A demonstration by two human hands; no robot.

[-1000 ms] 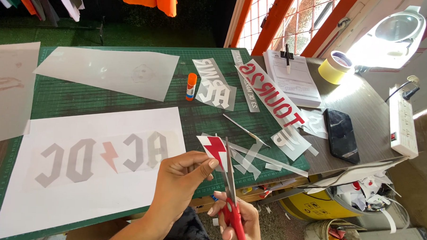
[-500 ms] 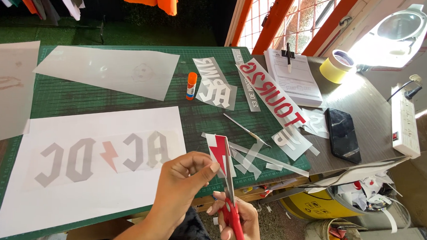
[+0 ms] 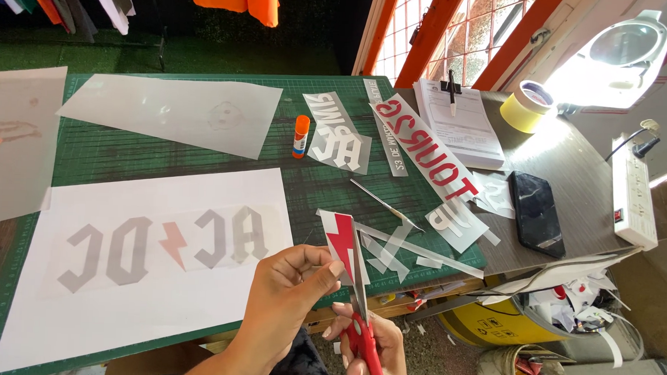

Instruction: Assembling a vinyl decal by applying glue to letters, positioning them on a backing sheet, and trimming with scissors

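Left hand: the left hand (image 3: 285,293) is raised over the near table edge, thumb and fingertips pinched on the lower left edge of the cut-out piece.
Right hand: the right hand (image 3: 365,347) is seen just below and right of the left one, fingers closed through the red handles of the scissors (image 3: 360,303).
Cut-out piece: a small white piece with a red lightning-bolt shape (image 3: 340,243) is held in the air just above both hands; its long axis runs up and slightly left, away from the person.
Key relation: the blades are pointed upward along the right edge of the bolt, nearly parallel to its long axis; the left hand is the nearer one to the piece and is touching it, while the right meets it only through the blades.
Large sheet: a white sheet with grey mirrored letters and a pale red bolt (image 3: 162,241) is laid flat left of the hands on the green cutting mat (image 3: 113,157).
Scraps: white offcut strips (image 3: 398,249) are scattered just right of the piece.
Glue stick: an orange-capped glue stick (image 3: 300,136) is stood upright further back.
Banner strip: a long white strip with red mirrored lettering (image 3: 423,150) is laid diagonally at the mat's right edge.
Far right: a dark phone (image 3: 536,213), a yellow tape roll (image 3: 526,107) and a white power strip (image 3: 633,192) are placed on the grey tabletop.
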